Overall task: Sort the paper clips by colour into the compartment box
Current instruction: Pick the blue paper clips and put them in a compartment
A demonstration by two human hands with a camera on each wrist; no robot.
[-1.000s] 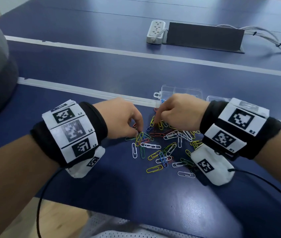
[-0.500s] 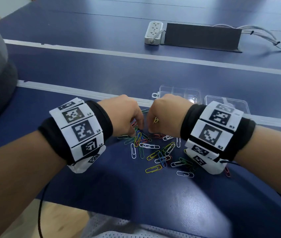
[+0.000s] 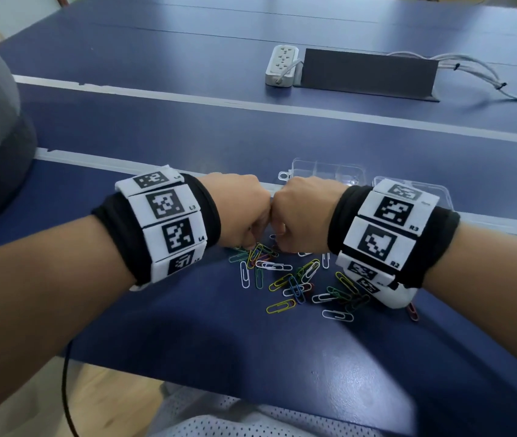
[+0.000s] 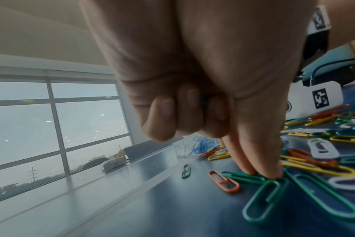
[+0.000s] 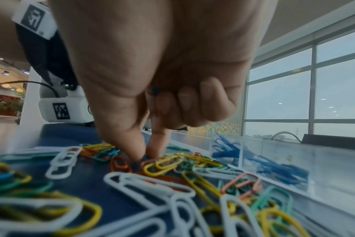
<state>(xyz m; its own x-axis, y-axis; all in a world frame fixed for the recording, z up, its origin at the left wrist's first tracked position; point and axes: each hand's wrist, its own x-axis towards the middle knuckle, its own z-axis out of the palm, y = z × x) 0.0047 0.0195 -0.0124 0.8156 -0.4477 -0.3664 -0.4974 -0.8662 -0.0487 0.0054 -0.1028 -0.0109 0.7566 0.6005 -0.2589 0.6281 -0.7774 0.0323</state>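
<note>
Paper clips [image 3: 295,280] in several colours lie in a loose pile on the blue table. Behind them stands the clear compartment box [image 3: 329,168]; blue clips [image 5: 225,147] fill one compartment. My left hand [image 3: 252,244] and right hand [image 3: 277,244] meet knuckle to knuckle over the pile's far edge. The left thumb and forefinger [image 4: 267,174] pinch down onto green clips [image 4: 259,198]. The right hand's thumb and forefinger [image 5: 142,156] press into the pile. Each hand's other fingers are curled, and a bit of blue clip [image 4: 205,97] [image 5: 155,90] shows inside each curl.
A clear lid [image 3: 433,192] lies right of the box, behind my right wrist. Further back sit a white power strip [image 3: 282,66], a dark panel [image 3: 367,74] and cables [image 3: 478,74]. The table's front edge runs near my lap.
Both hands drew together and further from me along the pile; their knuckles now touch. The right wrist has swung left, uncovering clips at the pile's right.
</note>
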